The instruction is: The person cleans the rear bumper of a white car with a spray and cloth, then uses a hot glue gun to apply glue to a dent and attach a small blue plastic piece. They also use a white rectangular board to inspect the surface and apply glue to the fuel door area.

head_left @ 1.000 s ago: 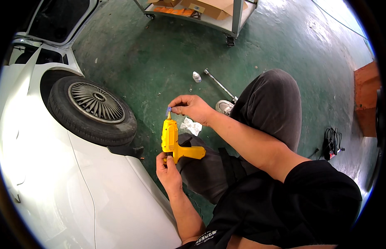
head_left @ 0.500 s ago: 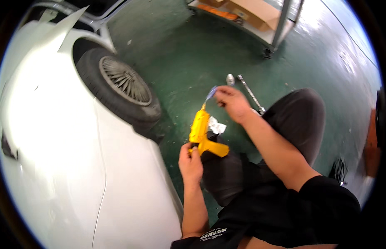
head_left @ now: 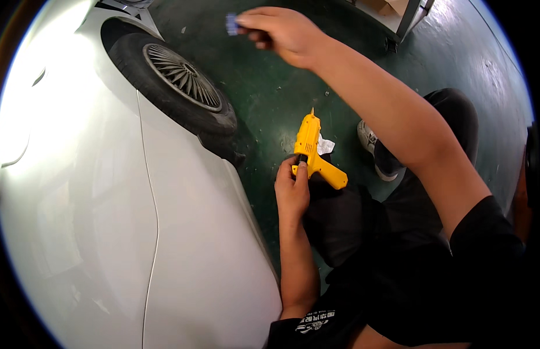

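My left hand (head_left: 292, 185) is wrapped round the body of a yellow hot glue gun (head_left: 309, 136), close to its trigger. The gun's nozzle points away from me and its handle angles off to the right. Stretched out far ahead, my right hand (head_left: 290, 36) pinches a small blue tab (head_left: 231, 24), blurred by motion. The tab is clear of the glue gun, above the floor to the right of the car wheel. Beside the gun lies a crumpled white tissue (head_left: 325, 144), partly hidden behind it.
A white car body panel (head_left: 101, 232) fills the left side, with a tyre and spoked wheel (head_left: 183, 75) standing out of its arch. A wheeled cart (head_left: 405, 26) stands at the far right. My bent knees and a shoe (head_left: 367, 138) are below my right arm.
My right hand has carried the blue tab away from the glue gun's nozzle, forward and left. My left hand still holds the gun; the view has shifted.
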`<state>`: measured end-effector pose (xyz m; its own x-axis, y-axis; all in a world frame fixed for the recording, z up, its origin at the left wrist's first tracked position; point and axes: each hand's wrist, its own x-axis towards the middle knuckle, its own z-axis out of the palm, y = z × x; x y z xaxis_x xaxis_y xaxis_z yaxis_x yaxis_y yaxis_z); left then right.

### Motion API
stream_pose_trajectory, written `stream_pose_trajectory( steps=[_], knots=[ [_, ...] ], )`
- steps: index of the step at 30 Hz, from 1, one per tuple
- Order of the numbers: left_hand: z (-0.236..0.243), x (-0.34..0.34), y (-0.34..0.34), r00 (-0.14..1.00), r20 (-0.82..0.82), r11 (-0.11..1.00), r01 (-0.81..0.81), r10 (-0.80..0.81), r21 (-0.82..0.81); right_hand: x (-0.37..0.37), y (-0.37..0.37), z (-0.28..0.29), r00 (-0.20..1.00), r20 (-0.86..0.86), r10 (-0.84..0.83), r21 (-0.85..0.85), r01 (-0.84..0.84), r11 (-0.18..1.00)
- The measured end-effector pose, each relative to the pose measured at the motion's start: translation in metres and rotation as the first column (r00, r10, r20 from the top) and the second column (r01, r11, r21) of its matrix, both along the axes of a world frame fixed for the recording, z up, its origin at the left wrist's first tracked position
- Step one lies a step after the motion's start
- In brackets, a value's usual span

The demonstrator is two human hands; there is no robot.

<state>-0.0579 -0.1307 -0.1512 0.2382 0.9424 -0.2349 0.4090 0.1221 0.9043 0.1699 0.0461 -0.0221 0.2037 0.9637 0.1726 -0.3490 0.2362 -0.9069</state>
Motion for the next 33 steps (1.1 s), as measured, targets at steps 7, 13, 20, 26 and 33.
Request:
stream_pose_trajectory(
  steps=[7,13,20,26,33],
  knots=[
    [-0.02,-0.007,0.002,0.998,0.052,0.983,-0.038,0.048,-0.177,-0.081,0.074,0.064,0.969,-0.147,0.199,0.055,-0.193,0.98],
    [-0.016,-0.007,0.004,1.0,-0.012,0.969,-0.015,0.012,-0.247,-0.12,0.114,0.091,0.951,-0.196,0.239,0.038,-0.236,0.971],
    [0.003,-0.005,0.008,0.997,-0.08,0.978,-0.009,-0.008,-0.209,-0.132,0.133,0.117,0.963,-0.152,0.222,0.052,-0.217,0.975],
    [-0.003,-0.01,0.005,0.999,-0.043,0.984,-0.032,0.025,-0.176,-0.142,0.135,0.129,0.974,-0.108,0.2,0.074,-0.193,0.978],
    [0.005,-0.008,0.008,0.996,-0.084,0.99,-0.011,0.0,-0.137,-0.135,0.135,0.133,0.981,-0.099,0.169,0.063,-0.164,0.984]
  ],
)
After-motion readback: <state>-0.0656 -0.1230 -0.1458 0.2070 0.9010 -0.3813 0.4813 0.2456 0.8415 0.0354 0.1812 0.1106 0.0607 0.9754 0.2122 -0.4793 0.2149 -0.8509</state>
